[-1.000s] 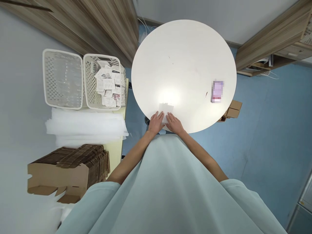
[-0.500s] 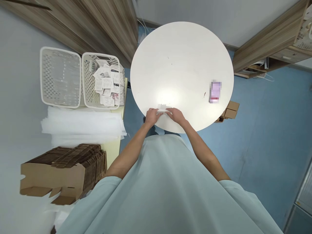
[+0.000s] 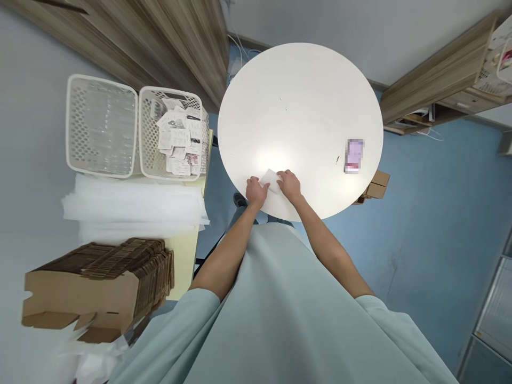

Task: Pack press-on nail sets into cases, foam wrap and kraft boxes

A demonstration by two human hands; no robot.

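Head view — white sheet [image 3: 271, 179] lies between both hands [image 3: 256, 193] [image 3: 290, 185].

Left grip [image 3: 257, 192] and right grip [image 3: 289, 184] at white sheet [image 3: 271, 178] over round table [image 3: 300, 101]

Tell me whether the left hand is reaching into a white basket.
No: the left hand is at the near side of the round white table, by the small white sheet.
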